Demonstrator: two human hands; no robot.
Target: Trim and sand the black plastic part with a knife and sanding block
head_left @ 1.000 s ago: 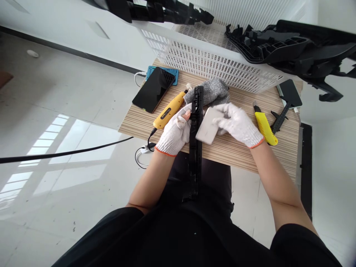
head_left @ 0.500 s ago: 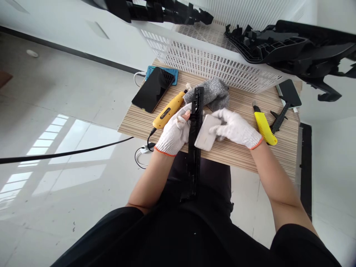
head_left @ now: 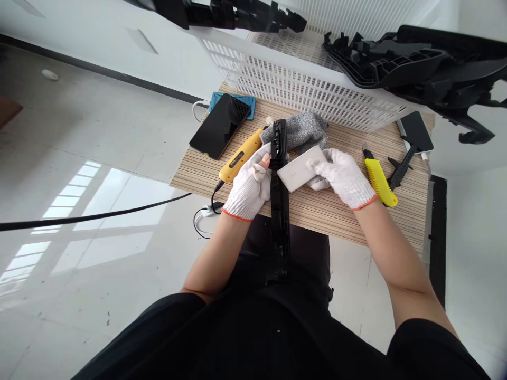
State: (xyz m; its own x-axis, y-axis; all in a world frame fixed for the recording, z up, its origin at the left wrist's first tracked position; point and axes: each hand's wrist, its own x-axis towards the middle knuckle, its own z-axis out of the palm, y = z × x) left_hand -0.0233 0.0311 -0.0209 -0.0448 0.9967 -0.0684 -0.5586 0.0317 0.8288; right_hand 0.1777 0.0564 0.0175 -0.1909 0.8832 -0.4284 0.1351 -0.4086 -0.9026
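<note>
My left hand (head_left: 250, 184), in a white knit glove with the thumb tip bare, grips a long black plastic part (head_left: 280, 200). The part runs from above the table down toward my lap. Held between the gloved thumb and fingers of my right hand (head_left: 341, 177) is a flat white rectangular block (head_left: 301, 169). One corner of the block meets or nearly meets the right side of the black part; contact is hard to tell. Behind the part's upper end lies a grey cloth (head_left: 307, 131). A yellow corded tool (head_left: 240, 157) rests beside my left hand.
A white perforated crate (head_left: 301, 76) stands at the table's back, with large black plastic parts (head_left: 412, 63) across it. A black phone (head_left: 220, 125) lies left on the wood-grain table (head_left: 344, 224). At right are a yellow utility knife (head_left: 379, 179), a caliper (head_left: 404, 164) and a dark-topped device (head_left: 415, 131).
My right hand has turned the white block from steep to a flatter slant and shifted slightly right. My left hand still holds the black part, whose lower end has swung a little right.
</note>
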